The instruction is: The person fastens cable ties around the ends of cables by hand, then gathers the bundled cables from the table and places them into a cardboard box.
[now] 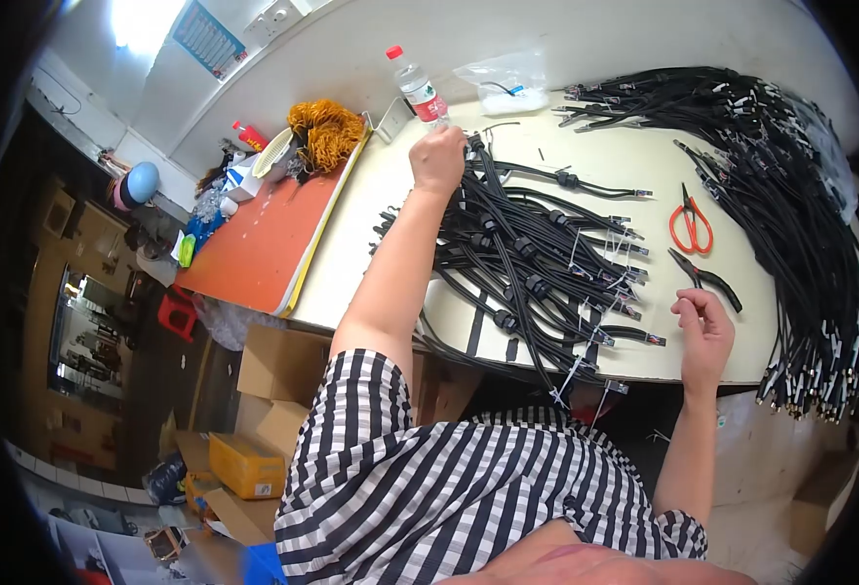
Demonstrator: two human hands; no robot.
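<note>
Many black cables (507, 229) with connector ends lie in a bundle across the cream table. My left hand (438, 159) is closed at the upper left end of this bundle, by the base of a water bottle (418, 86); what its fingers hold is hidden. My right hand (704, 327) is near the table's front edge, fingers curled and thumb close to them, just below black-handled pliers (710, 278). Whether anything is in that hand is too small to tell. Red-handled scissors or snips (691, 224) lie above the pliers.
A large pile of black cables (771, 195) covers the table's right side. At the back is a clear plastic bag (512, 88). On the left, an orange-red board (264, 239) holds orange-brown yarn (327, 135) and a basket (273, 156). Cardboard boxes (278, 366) stand below.
</note>
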